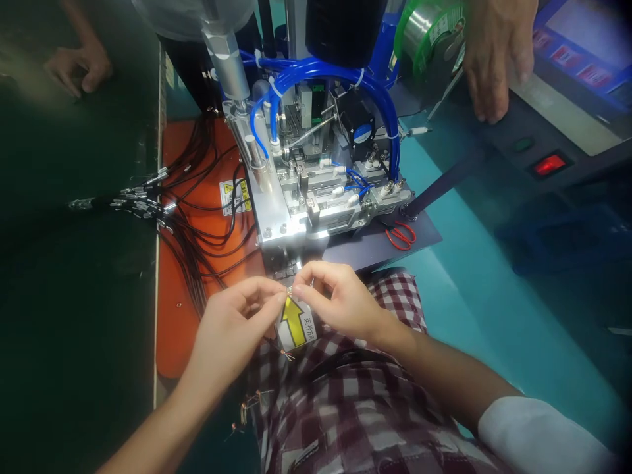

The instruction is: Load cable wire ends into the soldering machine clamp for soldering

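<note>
My left hand (pixel 237 316) and my right hand (pixel 345 299) meet in front of the machine, thumbs and fingertips pinched close together. Between them is something tiny and pale that I cannot make out. Just below the fingertips is a label with a yellow arrow (pixel 295 322) on the machine's front end. Behind my hands stands the metal machine (pixel 276 204), with blue air tubes (pixel 316 69) arching over it. Black cables (pixel 197 263) with silvery connector ends lie on the orange plate (pixel 172 329) to the left of my hands.
Red-handled scissors (pixel 401 235) lie on the dark base plate at right. Short copper wire pieces (pixel 247 405) are near the checked cloth (pixel 355 408) on my lap. A solder spool (pixel 427 36) stands behind. A co-worker's hand (pixel 494 66) rests by a box with a red switch (pixel 550 164).
</note>
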The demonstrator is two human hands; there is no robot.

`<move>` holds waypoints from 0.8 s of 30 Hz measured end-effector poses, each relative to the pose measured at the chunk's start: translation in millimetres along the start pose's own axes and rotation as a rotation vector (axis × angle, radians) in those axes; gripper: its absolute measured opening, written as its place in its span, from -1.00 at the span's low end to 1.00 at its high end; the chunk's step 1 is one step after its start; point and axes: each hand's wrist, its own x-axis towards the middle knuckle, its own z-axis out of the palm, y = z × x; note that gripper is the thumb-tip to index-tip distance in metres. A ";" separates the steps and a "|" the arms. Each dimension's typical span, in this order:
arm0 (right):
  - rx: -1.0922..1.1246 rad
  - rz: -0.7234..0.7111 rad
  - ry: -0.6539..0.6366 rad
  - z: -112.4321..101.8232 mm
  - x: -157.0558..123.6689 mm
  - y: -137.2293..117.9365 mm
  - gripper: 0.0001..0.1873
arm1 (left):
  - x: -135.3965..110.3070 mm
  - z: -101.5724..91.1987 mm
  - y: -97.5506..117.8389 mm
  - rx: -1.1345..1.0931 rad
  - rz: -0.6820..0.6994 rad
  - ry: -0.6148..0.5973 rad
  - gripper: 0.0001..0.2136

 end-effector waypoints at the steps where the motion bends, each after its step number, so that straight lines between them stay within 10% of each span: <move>1: -0.029 -0.018 0.002 -0.2 0.8 0.1 -0.86 | -0.3 -0.1 0.5 0.005 0.001 -0.001 -0.72; 8: 0.244 0.179 -0.110 -6.1 7.3 9.7 -0.83 | 0.1 -0.9 0.6 -0.019 -0.063 0.016 -0.69; 24: 0.081 0.090 -0.104 -8.6 8.2 6.7 -0.86 | 2.1 1.5 3.4 0.021 -0.095 0.012 -0.68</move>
